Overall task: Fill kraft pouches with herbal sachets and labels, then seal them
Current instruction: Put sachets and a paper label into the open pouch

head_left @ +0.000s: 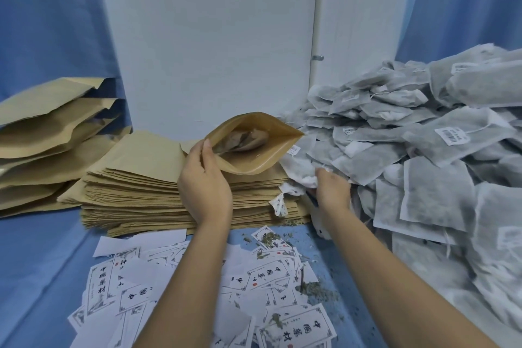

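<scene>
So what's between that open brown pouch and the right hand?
In the head view, pale sachets at the pile's edge fill the gap between the open pouch and the right hand.

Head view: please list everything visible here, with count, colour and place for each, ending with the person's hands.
open kraft pouch: one, brown, held above the flat stack, sachets inside
flat kraft pouches: one tall stack, brown, centre-left
bulging pouches: several, brown, piled far left
sachets: large heap, grey-white, right side
labels: many, white with black print, scattered in the foreground
herb crumbs: scattered, greenish, on labels and cloth
blue cloth: covers the table and hangs behind
white panel: one, at the back
left hand: holds the open pouch's rim
right hand: fingers curled into sachets at the heap's near edge
</scene>
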Action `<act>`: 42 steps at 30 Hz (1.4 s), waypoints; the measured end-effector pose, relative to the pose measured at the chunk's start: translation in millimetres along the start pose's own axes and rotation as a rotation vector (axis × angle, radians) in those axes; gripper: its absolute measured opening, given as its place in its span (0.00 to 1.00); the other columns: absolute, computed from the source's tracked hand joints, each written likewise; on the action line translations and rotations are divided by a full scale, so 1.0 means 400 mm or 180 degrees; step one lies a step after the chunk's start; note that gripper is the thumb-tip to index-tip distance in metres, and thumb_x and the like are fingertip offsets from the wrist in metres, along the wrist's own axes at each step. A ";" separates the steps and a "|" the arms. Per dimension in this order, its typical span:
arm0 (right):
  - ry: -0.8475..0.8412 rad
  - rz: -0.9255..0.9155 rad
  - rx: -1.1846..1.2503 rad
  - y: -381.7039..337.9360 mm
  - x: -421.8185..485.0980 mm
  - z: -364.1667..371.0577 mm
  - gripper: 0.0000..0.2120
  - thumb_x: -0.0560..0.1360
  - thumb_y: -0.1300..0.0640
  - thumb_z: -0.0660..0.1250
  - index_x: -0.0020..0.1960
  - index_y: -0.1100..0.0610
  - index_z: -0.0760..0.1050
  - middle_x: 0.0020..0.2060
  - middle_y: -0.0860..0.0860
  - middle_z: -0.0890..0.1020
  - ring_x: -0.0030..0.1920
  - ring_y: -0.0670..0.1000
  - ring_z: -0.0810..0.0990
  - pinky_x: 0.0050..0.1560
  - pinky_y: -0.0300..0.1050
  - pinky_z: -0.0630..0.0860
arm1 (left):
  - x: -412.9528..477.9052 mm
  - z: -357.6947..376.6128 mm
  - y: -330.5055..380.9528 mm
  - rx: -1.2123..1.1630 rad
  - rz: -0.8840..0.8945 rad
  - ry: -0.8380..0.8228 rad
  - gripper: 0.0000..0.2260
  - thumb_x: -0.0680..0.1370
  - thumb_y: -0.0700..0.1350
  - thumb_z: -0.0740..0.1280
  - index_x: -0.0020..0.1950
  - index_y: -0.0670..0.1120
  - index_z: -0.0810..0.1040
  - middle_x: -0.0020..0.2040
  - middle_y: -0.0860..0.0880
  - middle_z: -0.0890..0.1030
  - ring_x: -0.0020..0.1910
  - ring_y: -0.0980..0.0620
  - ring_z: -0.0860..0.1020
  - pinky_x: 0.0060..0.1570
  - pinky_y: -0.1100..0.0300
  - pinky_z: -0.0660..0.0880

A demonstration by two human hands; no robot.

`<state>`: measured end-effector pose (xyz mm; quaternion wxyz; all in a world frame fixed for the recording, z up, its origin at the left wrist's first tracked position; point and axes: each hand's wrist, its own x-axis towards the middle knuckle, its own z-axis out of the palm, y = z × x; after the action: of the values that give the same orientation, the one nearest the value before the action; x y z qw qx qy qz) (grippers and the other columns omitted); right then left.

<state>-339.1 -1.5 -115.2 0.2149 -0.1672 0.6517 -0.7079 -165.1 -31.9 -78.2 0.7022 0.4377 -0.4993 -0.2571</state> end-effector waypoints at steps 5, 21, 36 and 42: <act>-0.0349 0.0332 -0.0505 0.019 -0.012 0.014 0.08 0.76 0.54 0.63 0.42 0.59 0.73 0.45 0.58 0.78 0.48 0.57 0.76 0.52 0.52 0.73 | -0.005 -0.002 -0.001 0.0038 0.0006 -0.0013 0.14 0.82 0.50 0.58 0.57 0.47 0.81 0.49 0.53 0.81 0.46 0.57 0.75 0.37 0.76 0.65; -0.1285 0.0384 0.0748 -0.015 -0.033 0.010 0.31 0.77 0.66 0.62 0.72 0.42 0.59 0.51 0.56 0.78 0.40 0.53 0.79 0.41 0.47 0.79 | 0.006 -0.013 -0.009 0.0089 0.0011 0.0011 0.13 0.82 0.51 0.57 0.55 0.48 0.81 0.43 0.54 0.79 0.43 0.54 0.75 0.37 0.64 0.65; -0.1272 0.0315 0.1407 -0.047 -0.051 -0.020 0.12 0.73 0.66 0.66 0.48 0.51 0.82 0.46 0.49 0.83 0.45 0.49 0.82 0.41 0.42 0.81 | 0.017 -0.020 0.004 -0.0069 -0.0089 0.0053 0.14 0.82 0.49 0.58 0.57 0.44 0.80 0.47 0.51 0.81 0.46 0.54 0.76 0.36 0.76 0.66; -0.1471 0.0413 0.0966 -0.036 -0.053 -0.045 0.17 0.72 0.67 0.62 0.52 0.53 0.83 0.37 0.49 0.85 0.36 0.51 0.78 0.41 0.46 0.76 | 0.034 -0.030 0.017 -0.0210 0.0084 0.0196 0.13 0.82 0.45 0.59 0.58 0.41 0.80 0.50 0.50 0.80 0.48 0.56 0.75 0.41 0.83 0.64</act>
<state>-331.6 25.6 -101.5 0.4253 -0.2481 0.4813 -0.7252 -149.5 -35.4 -67.3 0.7346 0.4155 -0.4743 -0.2505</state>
